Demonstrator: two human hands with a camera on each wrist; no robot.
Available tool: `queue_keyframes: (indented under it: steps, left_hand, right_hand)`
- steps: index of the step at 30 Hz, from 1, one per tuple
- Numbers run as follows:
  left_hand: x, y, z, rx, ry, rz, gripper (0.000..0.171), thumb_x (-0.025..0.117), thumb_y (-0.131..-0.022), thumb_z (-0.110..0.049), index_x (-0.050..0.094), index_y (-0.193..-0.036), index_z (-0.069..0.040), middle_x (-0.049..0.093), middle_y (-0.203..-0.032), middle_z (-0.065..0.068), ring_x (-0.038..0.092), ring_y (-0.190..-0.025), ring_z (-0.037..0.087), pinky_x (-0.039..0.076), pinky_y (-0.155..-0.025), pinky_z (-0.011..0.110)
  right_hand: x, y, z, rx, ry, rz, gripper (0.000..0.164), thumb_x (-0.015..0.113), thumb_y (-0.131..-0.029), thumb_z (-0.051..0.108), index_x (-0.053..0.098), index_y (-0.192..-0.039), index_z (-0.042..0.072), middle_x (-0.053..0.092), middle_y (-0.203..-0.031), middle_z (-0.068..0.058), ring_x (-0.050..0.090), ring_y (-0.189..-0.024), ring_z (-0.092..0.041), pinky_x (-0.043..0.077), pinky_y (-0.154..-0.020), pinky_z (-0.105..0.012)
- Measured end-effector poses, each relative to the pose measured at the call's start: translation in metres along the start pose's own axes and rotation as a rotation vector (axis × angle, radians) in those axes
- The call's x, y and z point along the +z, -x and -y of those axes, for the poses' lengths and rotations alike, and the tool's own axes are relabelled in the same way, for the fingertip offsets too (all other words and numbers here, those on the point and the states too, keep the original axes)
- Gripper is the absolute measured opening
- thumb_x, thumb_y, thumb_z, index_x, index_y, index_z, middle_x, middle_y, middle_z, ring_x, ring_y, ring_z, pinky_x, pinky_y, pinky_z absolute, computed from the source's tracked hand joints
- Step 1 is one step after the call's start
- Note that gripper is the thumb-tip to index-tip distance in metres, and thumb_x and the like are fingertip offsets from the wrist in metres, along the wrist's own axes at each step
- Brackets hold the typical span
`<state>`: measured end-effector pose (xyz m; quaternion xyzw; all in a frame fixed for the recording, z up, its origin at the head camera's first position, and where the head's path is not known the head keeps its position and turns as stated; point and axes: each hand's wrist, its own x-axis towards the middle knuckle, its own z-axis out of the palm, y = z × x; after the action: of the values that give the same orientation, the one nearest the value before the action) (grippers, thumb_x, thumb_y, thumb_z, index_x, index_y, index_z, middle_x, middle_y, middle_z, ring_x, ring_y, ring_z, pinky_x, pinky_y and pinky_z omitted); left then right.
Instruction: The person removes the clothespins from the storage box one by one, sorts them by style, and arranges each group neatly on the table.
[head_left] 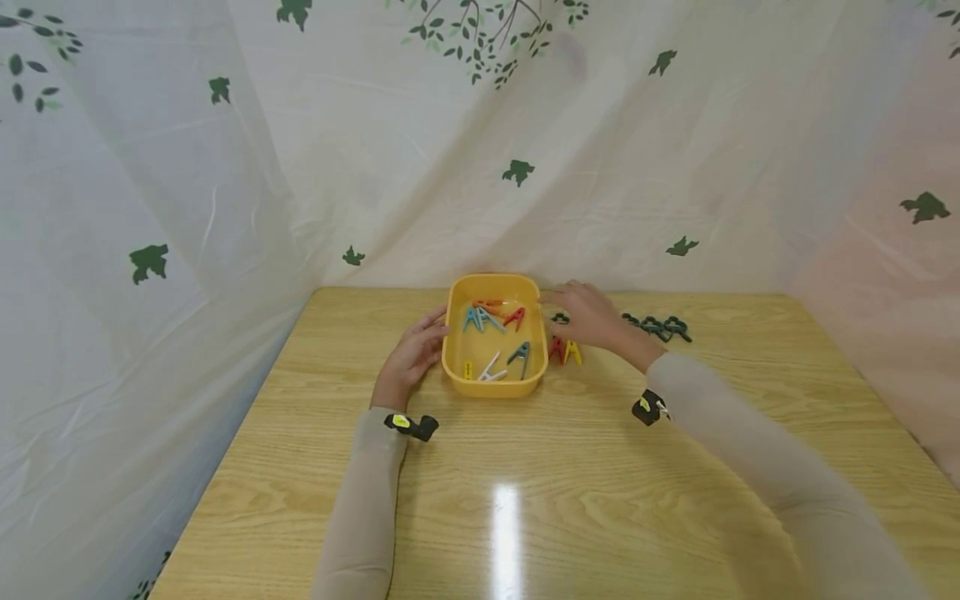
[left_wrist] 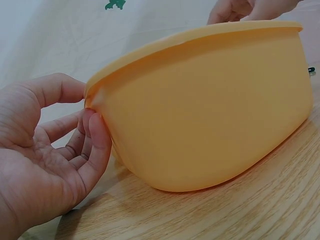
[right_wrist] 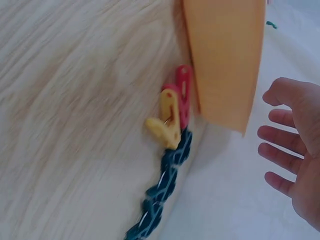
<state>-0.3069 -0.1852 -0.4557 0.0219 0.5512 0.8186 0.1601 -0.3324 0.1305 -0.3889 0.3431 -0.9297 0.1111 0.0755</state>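
Observation:
A yellow plastic tub [head_left: 495, 389] stands at the back of the table, with several spring clips lying inside. Among them are a red clip [head_left: 516, 317], a white clip [head_left: 492, 372] and a grey-green clip [head_left: 521, 357]. My left hand [head_left: 411, 354] grips the tub's left side at the rim, fingers bent under the lip [left_wrist: 97, 132]. On the other side, my right hand [head_left: 588, 315] hovers by the right rim, its spread fingers [right_wrist: 282, 139] holding nothing. Below it, a yellow clip [right_wrist: 169, 117] and a red clip [right_wrist: 183, 92] lie beside the tub.
A line of dark green clips [head_left: 660, 327] runs rightward along the table's back part, partly hidden by my right hand in the head view. The wooden table [head_left: 585, 483] meets a hanging leaf-print cloth [head_left: 420, 192] behind the tub.

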Motion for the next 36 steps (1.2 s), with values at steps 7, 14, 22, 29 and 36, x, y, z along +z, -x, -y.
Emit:
queue_keyframes:
  steps: [7, 14, 22, 29, 36]
  left_hand:
    - [-0.004, -0.008, 0.007, -0.002, 0.025, -0.037, 0.052, 0.051, -0.094, -0.005, 0.039, -0.143, -0.018, 0.038, -0.144, 0.017, 0.044, -0.124, 0.028, 0.05, -0.081, 0.026]
    - [-0.005, -0.009, 0.009, 0.01, 0.006, -0.032, 0.052, 0.052, -0.094, -0.007, 0.039, -0.143, -0.018, 0.039, -0.145, 0.014, 0.047, -0.121, 0.026, 0.05, -0.081, 0.026]
    - [-0.007, -0.011, 0.008, -0.004, 0.013, -0.049, 0.049, 0.052, -0.094, -0.006, 0.043, -0.14, -0.02, 0.044, -0.143, 0.007, 0.045, -0.122, 0.027, 0.051, -0.079, 0.025]
    - [-0.009, -0.011, 0.008, -0.002, 0.001, -0.043, 0.05, 0.05, -0.094, -0.006, 0.042, -0.142, -0.019, 0.042, -0.144, 0.012, 0.049, -0.117, 0.024, 0.051, -0.078, 0.024]
    - [-0.009, -0.01, 0.008, 0.002, -0.001, -0.044, 0.049, 0.05, -0.095, -0.006, 0.042, -0.142, -0.019, 0.041, -0.144, 0.014, 0.05, -0.115, 0.024, 0.051, -0.077, 0.024]
  right_hand:
    - [0.004, -0.024, 0.019, -0.008, 0.003, 0.0, 0.044, 0.067, -0.082, 0.032, 0.063, -0.12, 0.01, 0.061, -0.122, -0.009, 0.052, -0.11, -0.028, 0.04, -0.096, -0.049]
    - [0.013, -0.042, 0.024, -0.013, -0.009, 0.092, 0.048, 0.07, -0.081, 0.032, 0.062, -0.121, 0.007, 0.061, -0.122, -0.012, 0.05, -0.113, -0.03, 0.039, -0.098, -0.049]
    - [0.027, -0.057, 0.016, 0.003, 0.016, 0.182, 0.051, 0.071, -0.079, 0.031, 0.061, -0.122, 0.006, 0.062, -0.119, -0.011, 0.051, -0.112, -0.028, 0.039, -0.098, -0.047]
    - [0.032, -0.065, 0.011, 0.052, 0.055, 0.265, 0.054, 0.07, -0.081, 0.036, 0.059, -0.126, 0.009, 0.059, -0.124, -0.01, 0.047, -0.116, -0.029, 0.032, -0.103, -0.051]
    - [0.034, -0.071, 0.011, 0.092, 0.044, 0.314, 0.053, 0.068, -0.082, 0.036, 0.059, -0.126, 0.009, 0.059, -0.124, -0.008, 0.046, -0.118, -0.03, 0.026, -0.105, -0.055]
